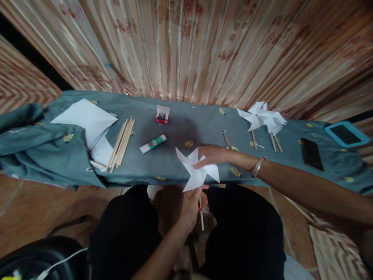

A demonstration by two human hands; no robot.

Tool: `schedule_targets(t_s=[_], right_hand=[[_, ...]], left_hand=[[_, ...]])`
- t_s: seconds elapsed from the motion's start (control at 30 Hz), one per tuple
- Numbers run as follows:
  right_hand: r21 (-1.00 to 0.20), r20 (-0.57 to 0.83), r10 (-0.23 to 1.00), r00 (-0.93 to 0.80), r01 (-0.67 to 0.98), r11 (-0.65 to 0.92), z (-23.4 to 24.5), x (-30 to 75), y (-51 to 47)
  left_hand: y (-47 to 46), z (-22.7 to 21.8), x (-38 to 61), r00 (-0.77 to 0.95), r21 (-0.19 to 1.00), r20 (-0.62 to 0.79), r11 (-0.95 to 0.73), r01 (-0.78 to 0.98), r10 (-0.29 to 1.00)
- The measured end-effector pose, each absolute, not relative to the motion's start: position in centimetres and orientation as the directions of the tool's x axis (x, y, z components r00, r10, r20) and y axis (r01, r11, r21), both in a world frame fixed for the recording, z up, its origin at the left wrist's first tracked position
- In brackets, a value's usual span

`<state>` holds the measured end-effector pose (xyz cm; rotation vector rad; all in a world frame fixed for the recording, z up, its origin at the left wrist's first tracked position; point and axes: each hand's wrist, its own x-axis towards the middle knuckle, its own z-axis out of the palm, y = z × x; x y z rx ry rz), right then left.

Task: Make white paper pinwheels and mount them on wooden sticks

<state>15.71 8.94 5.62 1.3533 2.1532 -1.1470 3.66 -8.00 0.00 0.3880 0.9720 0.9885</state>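
Note:
A white paper pinwheel (194, 171) is held over the front edge of the cloth-covered table. Below its blades, my left hand (190, 204) is closed around its wooden stick (202, 219), whose lower end sticks out under the fingers. My right hand (211, 155), with a bracelet on the wrist, grips the pinwheel from the right, the thumb lying near its centre. Some of the right fingers are hidden by the paper. Just beyond the right hand lies a pair of scissors (226, 140), its handles partly covered by that hand.
Several wooden sticks (121, 146) lie beside white paper sheets (84, 116) at left. A glue stick (153, 144) and a small open box (162, 114) of metal pieces sit mid-table. At right are other pinwheels (262, 116), a phone (311, 154) and a blue-framed tablet (346, 134).

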Motion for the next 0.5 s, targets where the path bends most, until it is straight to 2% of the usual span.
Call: schedule_targets(t_s=[0.17, 0.27, 0.37, 0.5], right_hand=[[-0.510, -0.642, 0.667, -0.378, 0.860, -0.004, 6.1, 16.9, 7.9], [-0.618, -0.608, 0.709, -0.357, 0.774, -0.140, 6.1, 17.8, 7.1], [-0.748, -0.521, 0.794, -0.313, 0.615, -0.248, 5.7, 18.6, 6.1], [-0.916, -0.336, 0.941, -0.042, 0.246, -0.316, 4.9, 19.0, 4.4]], left_hand=[[-7.5, 0.4, 3.5, 0.227, 0.650, -0.510, 0.544, -0.530, 0.830], [-7.3, 0.8, 3.3, 0.238, 0.637, -0.501, 0.541, -0.550, 0.832], [-6.9, 1.5, 3.0, 0.241, 0.637, -0.483, 0.527, -0.562, 0.842], [-6.0, 3.1, 2.4, 0.199, 0.686, -0.432, 0.463, -0.561, 0.880]])
